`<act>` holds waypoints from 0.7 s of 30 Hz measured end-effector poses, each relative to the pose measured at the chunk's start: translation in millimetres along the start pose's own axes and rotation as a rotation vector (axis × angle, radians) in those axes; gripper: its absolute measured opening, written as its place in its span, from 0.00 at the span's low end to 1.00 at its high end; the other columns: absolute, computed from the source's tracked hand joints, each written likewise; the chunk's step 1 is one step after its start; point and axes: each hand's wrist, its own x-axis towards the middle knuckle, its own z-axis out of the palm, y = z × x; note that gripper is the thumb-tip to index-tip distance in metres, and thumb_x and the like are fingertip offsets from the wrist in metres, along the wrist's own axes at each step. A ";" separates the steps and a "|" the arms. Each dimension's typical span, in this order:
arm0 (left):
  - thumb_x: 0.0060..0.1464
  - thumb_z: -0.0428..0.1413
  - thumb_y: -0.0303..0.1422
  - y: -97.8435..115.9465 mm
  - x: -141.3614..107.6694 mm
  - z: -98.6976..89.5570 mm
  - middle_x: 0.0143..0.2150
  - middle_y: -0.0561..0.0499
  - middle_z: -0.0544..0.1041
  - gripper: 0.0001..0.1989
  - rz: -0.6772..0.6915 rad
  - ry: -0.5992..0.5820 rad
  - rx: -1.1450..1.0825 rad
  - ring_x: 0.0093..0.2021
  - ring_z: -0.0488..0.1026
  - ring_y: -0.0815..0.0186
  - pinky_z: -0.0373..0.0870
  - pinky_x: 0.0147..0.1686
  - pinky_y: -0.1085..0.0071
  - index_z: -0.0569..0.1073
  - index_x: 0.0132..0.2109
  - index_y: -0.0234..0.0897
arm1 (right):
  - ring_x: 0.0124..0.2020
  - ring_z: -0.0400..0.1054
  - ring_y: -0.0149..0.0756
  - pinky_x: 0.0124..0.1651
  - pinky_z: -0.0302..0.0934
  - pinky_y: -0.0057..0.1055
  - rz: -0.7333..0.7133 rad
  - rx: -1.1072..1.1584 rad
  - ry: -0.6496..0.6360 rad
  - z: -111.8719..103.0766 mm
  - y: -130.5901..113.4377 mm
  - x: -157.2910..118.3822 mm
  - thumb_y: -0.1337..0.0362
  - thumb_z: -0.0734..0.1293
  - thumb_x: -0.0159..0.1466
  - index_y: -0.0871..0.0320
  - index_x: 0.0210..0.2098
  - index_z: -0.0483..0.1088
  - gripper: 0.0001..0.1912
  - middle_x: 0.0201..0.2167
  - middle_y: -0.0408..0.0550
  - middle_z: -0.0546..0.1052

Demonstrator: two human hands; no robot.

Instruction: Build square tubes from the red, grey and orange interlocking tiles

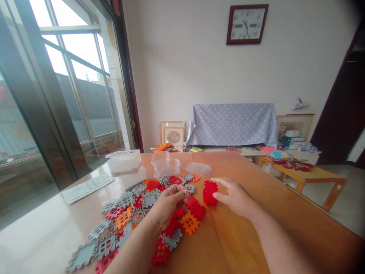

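A loose pile of toothed plastic interlocking tiles in grey, red and orange spreads over the table, some with window-like openings. Over the pile's right side is my left hand (173, 199), thumb and fingers pressed together; whatever lies between them, if anything, is hidden. A red tile (196, 208) and an orange window tile (190, 223) lie close by it. To the right, a stack of red tiles (210, 194) stands on the wood. My right hand (235, 196) grips the stack's right side, thumb in front and fingers behind.
Behind the pile stand clear plastic containers (165, 165), a clear lid (199, 168) and a white translucent box (124, 161). A printed card (88, 188) lies at left on the wooden table (242, 243). Farther off are a cloth-covered object (234, 123) and a low side table (310, 173).
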 end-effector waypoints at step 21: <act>0.51 0.65 0.41 3.5 1.3 -5.6 0.34 0.50 0.76 0.15 0.054 0.082 0.136 0.32 0.72 0.69 0.66 0.35 0.73 0.72 0.38 0.36 | 0.56 0.70 0.47 0.61 0.60 0.44 0.154 0.021 -0.113 13.3 49.4 6.2 0.60 0.71 0.56 0.54 0.61 0.70 0.33 0.56 0.54 0.76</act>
